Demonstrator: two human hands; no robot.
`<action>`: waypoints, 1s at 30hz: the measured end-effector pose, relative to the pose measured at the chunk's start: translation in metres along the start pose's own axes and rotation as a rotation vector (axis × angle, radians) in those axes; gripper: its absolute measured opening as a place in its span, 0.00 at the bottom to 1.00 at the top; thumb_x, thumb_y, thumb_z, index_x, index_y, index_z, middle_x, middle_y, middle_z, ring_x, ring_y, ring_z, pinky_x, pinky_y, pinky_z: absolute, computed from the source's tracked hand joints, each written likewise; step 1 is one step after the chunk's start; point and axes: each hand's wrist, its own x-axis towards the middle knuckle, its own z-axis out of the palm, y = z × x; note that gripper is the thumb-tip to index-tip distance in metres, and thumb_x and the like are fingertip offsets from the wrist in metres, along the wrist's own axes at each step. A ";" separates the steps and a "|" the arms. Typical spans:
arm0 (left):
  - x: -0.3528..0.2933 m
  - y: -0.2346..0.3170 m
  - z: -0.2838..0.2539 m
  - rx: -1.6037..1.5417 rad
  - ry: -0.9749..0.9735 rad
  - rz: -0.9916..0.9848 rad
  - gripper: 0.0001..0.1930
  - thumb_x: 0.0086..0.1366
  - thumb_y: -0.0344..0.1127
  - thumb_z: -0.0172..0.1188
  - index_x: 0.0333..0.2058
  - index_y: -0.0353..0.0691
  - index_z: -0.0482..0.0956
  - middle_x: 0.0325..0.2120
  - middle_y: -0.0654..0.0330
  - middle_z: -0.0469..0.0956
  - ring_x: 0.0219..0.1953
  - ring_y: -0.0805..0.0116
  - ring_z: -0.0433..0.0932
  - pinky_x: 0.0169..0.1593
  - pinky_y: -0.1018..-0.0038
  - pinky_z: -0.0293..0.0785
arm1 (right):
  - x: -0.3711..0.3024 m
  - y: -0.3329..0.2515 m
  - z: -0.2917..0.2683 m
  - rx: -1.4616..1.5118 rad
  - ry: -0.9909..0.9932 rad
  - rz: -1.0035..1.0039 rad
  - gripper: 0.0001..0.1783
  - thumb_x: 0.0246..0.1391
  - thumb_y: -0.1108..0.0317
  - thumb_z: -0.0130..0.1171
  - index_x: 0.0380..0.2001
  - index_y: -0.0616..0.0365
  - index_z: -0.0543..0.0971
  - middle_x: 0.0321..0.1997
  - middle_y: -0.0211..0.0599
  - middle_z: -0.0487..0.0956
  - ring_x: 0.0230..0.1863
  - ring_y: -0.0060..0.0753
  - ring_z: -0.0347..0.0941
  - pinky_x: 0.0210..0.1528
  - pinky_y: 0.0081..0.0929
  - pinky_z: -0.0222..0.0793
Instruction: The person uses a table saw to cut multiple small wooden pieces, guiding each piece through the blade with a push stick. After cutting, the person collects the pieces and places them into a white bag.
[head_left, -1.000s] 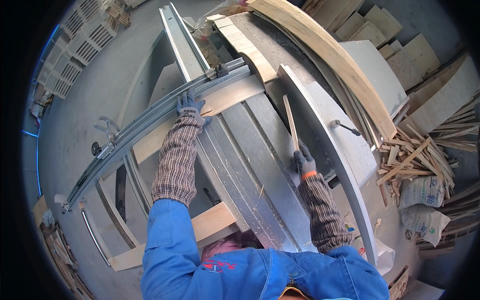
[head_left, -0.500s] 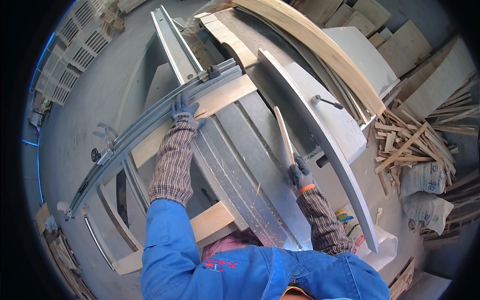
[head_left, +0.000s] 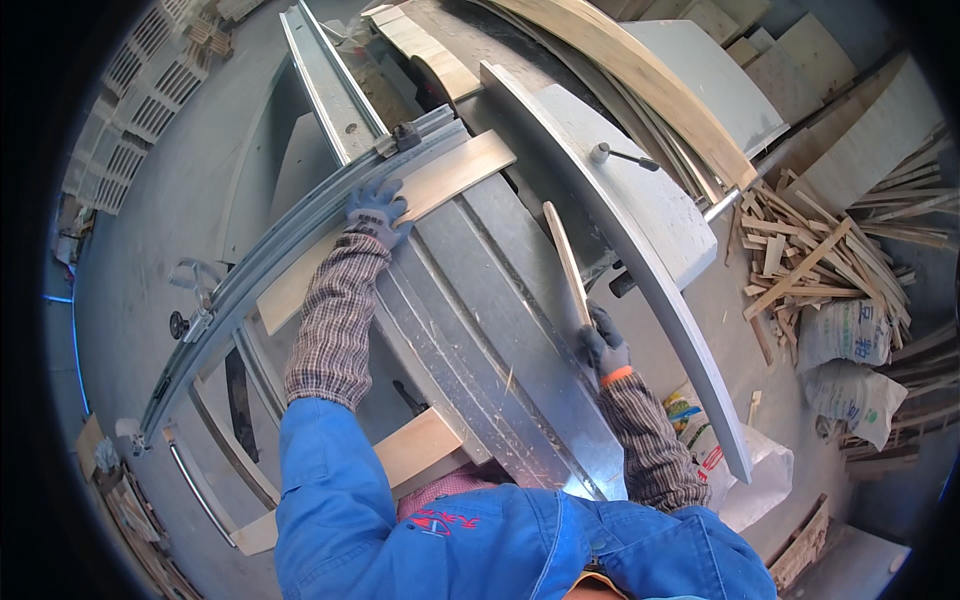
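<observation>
A pale wooden board point(head_left: 458, 178) lies along the grey metal fence point(head_left: 300, 228) of a sliding table saw point(head_left: 470, 290). My left hand point(head_left: 377, 210), in a grey glove, grips it beside the fence, fingertips bent and apart; part of the board is hidden under hand and forearm. At the table's right side, my right hand point(head_left: 604, 345), gloved with an orange cuff, is closed round the lower end of a thin wooden stick point(head_left: 566, 260). The stick points away from me and stands apart from the board. No saw blade shows.
A long curved-looking rip fence point(head_left: 640, 270) with a lever point(head_left: 630, 157) borders the right. Beyond it lie scrap strips point(head_left: 820, 260) and white sacks point(head_left: 845, 400). Another board point(head_left: 418, 448) crosses the table frame near my body. Stacked pallets point(head_left: 125, 120) stand far left.
The whole view has shifted a little. My left hand and the board have slid slightly to the right along the fence. My right hand keeps the stick in much the same place.
</observation>
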 end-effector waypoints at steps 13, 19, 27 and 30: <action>0.028 0.079 -0.046 -0.102 -0.080 -0.560 0.39 0.56 0.67 0.63 0.66 0.67 0.67 0.72 0.58 0.50 0.74 0.56 0.42 0.75 0.50 0.31 | 0.019 -0.025 0.011 0.088 -0.033 -0.016 0.31 0.58 0.65 0.59 0.66 0.48 0.70 0.35 0.27 0.77 0.24 0.15 0.64 0.26 0.18 0.60; 0.026 0.071 -0.045 -0.157 -0.105 -0.605 0.43 0.52 0.72 0.64 0.66 0.70 0.65 0.74 0.55 0.39 0.76 0.54 0.33 0.75 0.50 0.27 | 0.069 -0.071 0.039 0.145 -0.063 0.052 0.31 0.58 0.65 0.55 0.66 0.48 0.70 0.24 0.29 0.73 0.15 0.20 0.63 0.17 0.21 0.56; 0.035 0.057 -0.034 -0.100 -0.120 -0.549 0.40 0.53 0.73 0.60 0.64 0.69 0.70 0.74 0.52 0.37 0.76 0.52 0.31 0.74 0.48 0.25 | 0.102 -0.081 0.052 0.145 -0.068 0.084 0.29 0.59 0.65 0.54 0.65 0.43 0.71 0.22 0.29 0.73 0.13 0.20 0.62 0.15 0.22 0.56; 0.043 0.044 -0.034 -0.118 -0.124 -0.535 0.40 0.54 0.75 0.59 0.64 0.69 0.70 0.74 0.51 0.37 0.76 0.51 0.31 0.74 0.48 0.24 | 0.109 -0.089 0.063 0.146 -0.066 0.083 0.29 0.58 0.66 0.54 0.65 0.44 0.71 0.22 0.29 0.73 0.13 0.20 0.62 0.15 0.21 0.55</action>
